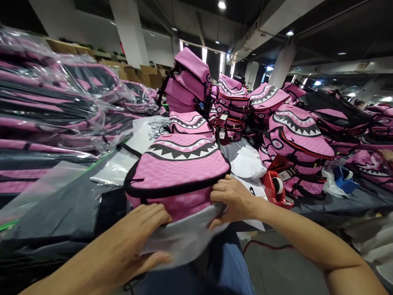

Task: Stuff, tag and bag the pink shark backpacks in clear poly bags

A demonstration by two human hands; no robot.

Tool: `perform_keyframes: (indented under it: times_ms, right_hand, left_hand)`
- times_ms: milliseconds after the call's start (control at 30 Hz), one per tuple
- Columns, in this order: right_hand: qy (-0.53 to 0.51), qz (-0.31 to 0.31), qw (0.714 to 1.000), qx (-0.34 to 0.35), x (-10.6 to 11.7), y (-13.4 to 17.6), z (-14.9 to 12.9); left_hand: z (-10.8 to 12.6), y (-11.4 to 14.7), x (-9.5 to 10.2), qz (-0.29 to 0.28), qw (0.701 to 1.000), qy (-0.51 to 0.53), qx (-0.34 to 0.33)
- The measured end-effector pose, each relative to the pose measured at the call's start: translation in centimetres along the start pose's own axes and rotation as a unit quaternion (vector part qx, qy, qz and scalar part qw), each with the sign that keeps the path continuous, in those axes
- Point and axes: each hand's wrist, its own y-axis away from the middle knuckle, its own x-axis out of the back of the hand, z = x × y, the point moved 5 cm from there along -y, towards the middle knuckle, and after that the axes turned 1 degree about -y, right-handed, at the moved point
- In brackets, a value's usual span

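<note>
A pink backpack point(181, 164) with a black-and-white jagged-teeth print lies in front of me, its bottom end towards my body. A translucent plastic bag point(187, 239) hangs at its near end. My left hand point(150, 225) grips the bag's left part, fingers on top against the backpack and thumb below. On the other side my right hand point(231, 200) pinches the bag's right edge, its knuckles touching the backpack's lower right corner. How far the plastic reaches under the backpack is hidden.
Plastic-wrapped backpacks point(46, 102) are piled at the left. More pink backpacks point(299, 131) are stacked behind and to the right. A red tape dispenser point(274, 190), white paper sheets point(247, 162) and a blue tape dispenser point(345, 179) stand on the dark table. Another person's hand point(387, 155) shows at the far right.
</note>
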Motion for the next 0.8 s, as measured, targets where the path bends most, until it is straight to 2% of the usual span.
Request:
perform_keyframes:
  times_ms: [100, 167, 233, 300, 400, 467, 533, 600, 667, 733, 800]
  right_hand:
    - [0.035, 0.103, 0.994, 0.002, 1.5, -1.1, 0.3]
    - [0.045, 0.161, 0.986, -0.003, 2.3, -1.2, 0.1]
    - [0.047, 0.184, 0.982, -0.009, 2.5, -1.0, -0.3]
    - [0.053, 0.183, 0.982, 0.011, 2.2, -0.5, -0.9]
    - [0.068, 0.222, 0.972, 0.034, 1.6, 0.3, -1.1]
    - [0.064, 0.277, 0.959, 0.004, 1.5, 0.8, -0.7]
    - [0.048, 0.308, 0.95, -0.022, 1.3, 0.9, -0.5]
    - [0.032, 0.291, 0.956, -0.013, 0.8, 0.8, -1.0]
    - [0.028, 0.249, 0.968, 0.011, 0.4, 0.8, -1.6]
    - [0.037, 0.214, 0.975, 0.038, 0.0, 1.2, -1.8]
    - [0.049, 0.206, 0.975, 0.067, -0.3, 1.8, -1.7]
  left_hand:
    - [-0.7, -1.2, 0.7, 0.022, 0.998, -0.06, 0.006]
    - [-1.0, -1.4, 0.7, 0.063, 0.99, -0.121, -0.028]
    - [-1.0, -1.3, 0.6, 0.119, 0.975, -0.175, -0.072]
    - [-0.8, -1.1, 0.2, 0.159, 0.963, -0.197, -0.09]
    - [-0.2, -0.8, -1.1, 0.157, 0.974, -0.146, -0.067]
    - [0.1, -0.6, -1.9, 0.126, 0.986, -0.1, -0.041]
    - [0.1, -0.3, -2.1, 0.092, 0.992, -0.083, -0.029]
    - [-0.3, 0.1, -1.8, 0.06, 0.995, -0.071, -0.046]
    - [-0.9, 0.3, -1.1, 0.059, 0.994, -0.064, -0.066]
    - [-1.1, 0.6, -0.6, 0.106, 0.988, -0.085, -0.075]
    - [-0.5, 0.9, -0.8, 0.162, 0.978, -0.111, -0.075]
